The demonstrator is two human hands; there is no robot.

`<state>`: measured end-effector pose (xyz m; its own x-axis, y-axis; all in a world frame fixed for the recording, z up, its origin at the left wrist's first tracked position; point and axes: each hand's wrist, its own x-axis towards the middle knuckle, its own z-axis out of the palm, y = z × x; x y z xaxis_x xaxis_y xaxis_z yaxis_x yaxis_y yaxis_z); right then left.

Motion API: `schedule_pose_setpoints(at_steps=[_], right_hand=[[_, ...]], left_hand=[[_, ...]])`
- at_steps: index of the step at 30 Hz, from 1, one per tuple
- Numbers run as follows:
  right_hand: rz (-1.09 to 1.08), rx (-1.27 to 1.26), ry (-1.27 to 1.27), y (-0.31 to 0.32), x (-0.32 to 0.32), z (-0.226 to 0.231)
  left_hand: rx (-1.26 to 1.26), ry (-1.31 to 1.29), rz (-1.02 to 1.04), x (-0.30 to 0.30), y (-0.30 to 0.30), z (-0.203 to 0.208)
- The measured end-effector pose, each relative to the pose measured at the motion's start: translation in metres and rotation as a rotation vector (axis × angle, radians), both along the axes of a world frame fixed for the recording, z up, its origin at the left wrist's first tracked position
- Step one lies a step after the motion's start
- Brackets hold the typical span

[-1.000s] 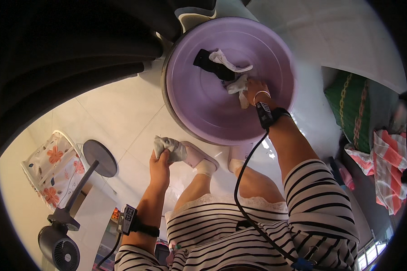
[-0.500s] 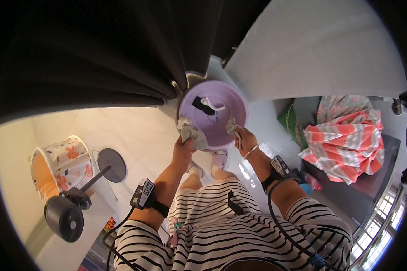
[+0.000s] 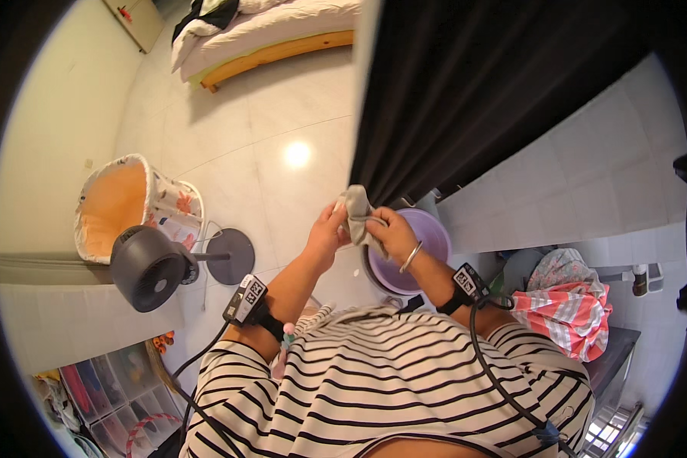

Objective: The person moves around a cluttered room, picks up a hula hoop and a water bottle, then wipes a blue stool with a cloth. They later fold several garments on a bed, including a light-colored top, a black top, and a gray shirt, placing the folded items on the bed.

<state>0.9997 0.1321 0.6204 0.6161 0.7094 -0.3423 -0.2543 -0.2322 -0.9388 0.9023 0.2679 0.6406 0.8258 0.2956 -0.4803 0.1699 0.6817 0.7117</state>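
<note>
A grey cloth (image 3: 357,216) is held up near the middle of the view, bunched and creased; whether it is one piece or two cannot be told. Its 9 o'clock side is gripped by the fingers of the left hand (image 3: 328,234), its 3 o'clock side by the closed fingers of the right hand (image 3: 393,235). A bangle (image 3: 411,257) is worn on the right wrist, and a strapped device is carried on each forearm, at left (image 3: 246,300) and right (image 3: 471,282).

From the cloth, a purple basin (image 3: 432,235) is seen at 4 o'clock, partly covered by the right hand and forearm. A dark curtain (image 3: 443,84) is hung at 1 o'clock, and a bed (image 3: 282,34) is placed at 11 o'clock, well apart. At 9 o'clock a flowered hamper (image 3: 114,214) is set, its rim partly covered by a fan (image 3: 149,271). Red-and-white fabric (image 3: 569,320) is heaped at 4 o'clock, farther off than the basin. At 6 o'clock a striped shirt (image 3: 382,366) is worn.
</note>
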Motion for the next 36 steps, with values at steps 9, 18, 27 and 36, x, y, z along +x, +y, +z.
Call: schedule_pose_setpoints(at_steps=[9,18,27,36], right_hand=[[-0.011,0.406,0.539,0.185,-0.024,0.057],[0.063,0.714,1.068,0.264,0.064,0.039],[0.503,0.457,1.057,0.466,0.195,0.037],[1.091,0.199,0.469,0.674,0.200,0.050]], left_hand=[[0.341,-0.122,-0.342,-0.047,0.205,0.049],[0.069,-0.195,0.117,0.034,0.279,0.033],[0.024,-0.299,0.542,0.104,0.428,0.039],[-0.137,-0.114,0.856,0.090,0.545,0.023]])
